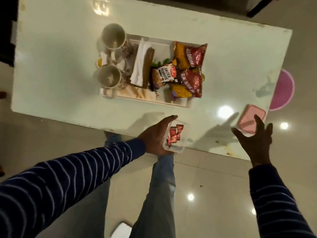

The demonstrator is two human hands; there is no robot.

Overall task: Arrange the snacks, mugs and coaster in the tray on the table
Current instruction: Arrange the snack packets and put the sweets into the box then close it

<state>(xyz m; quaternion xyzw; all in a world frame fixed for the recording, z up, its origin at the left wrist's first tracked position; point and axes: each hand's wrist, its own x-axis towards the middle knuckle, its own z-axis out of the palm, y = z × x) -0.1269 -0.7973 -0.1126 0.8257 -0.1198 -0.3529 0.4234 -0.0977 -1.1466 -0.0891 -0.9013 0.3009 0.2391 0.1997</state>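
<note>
A white tray (145, 99) sits mid-table. Inside it stand two mugs (113, 36) (108, 76) at the left, a brown coaster (148, 66) with a white folded cloth (139, 64) in the middle, and a salted peanuts packet (163, 76) with red and yellow snack packets (190, 55) (187, 85) at the right. My left hand (155, 136) grips a clear plastic container (178, 137) with small red sachets at the table's near edge. My right hand (255, 140) hovers with spread fingers just in front of a pink lid (251, 120) near the table's right corner.
The white table (60, 66) has worn edges and stains near the right front corner. A pink round mat (284, 90) lies on the floor beyond the right edge. My legs stand close to the table's near edge on a glossy tiled floor.
</note>
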